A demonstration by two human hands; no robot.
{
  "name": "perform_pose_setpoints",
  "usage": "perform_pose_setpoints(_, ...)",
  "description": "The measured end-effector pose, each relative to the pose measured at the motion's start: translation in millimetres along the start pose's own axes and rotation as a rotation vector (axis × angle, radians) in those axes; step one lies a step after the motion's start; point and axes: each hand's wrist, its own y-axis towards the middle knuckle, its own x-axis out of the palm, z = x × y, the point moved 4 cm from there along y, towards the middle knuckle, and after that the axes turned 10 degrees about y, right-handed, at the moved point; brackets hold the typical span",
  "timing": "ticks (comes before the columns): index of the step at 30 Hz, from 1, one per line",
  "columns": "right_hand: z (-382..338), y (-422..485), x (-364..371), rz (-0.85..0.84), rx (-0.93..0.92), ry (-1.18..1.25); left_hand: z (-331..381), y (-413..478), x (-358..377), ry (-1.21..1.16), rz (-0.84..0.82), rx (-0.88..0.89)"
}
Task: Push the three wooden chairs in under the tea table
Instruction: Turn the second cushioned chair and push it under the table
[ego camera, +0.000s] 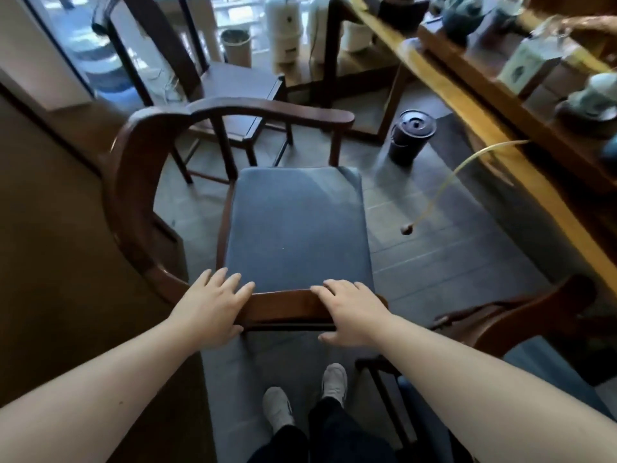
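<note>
A dark wooden armchair (pixel 133 182) with a curved back rail and a blue seat cushion (pixel 297 228) stands right in front of me, facing right toward the tea table (pixel 444 95). My left hand (pixel 210 309) and my right hand (pixel 350 312) both grip its near armrest (pixel 283 305), fingers over the top and thumbs underneath. A second wooden chair (pixel 233 85) with a bare seat stands beyond it. Part of a third chair (pixel 521 315) shows at the lower right, close to the table's edge.
The long yellow-wood table runs along the right side, loaded with teaware and boxes. A black lidded bucket (pixel 412 135) sits on the floor beside it, and a thin hose (pixel 467 165) hangs from the table. White containers (pixel 283 28) stand at the back. A wall is on my left.
</note>
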Motion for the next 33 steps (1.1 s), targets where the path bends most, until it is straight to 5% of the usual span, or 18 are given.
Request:
perform_pose_setpoints(9, 0, 80, 38, -0.121, -0.089, -0.032, 7, 34, 46, 0.011, -0.218, -0.008)
perform_pose_setpoints(15, 5, 88, 33, -0.087, -0.204, -0.063, 7, 37, 49, -0.127, -0.135, -0.005)
perform_pose_setpoints(33, 150, 37, -28, -0.283, -0.076, -0.174, 109, 100, -39, -0.326, -0.013, 0.113)
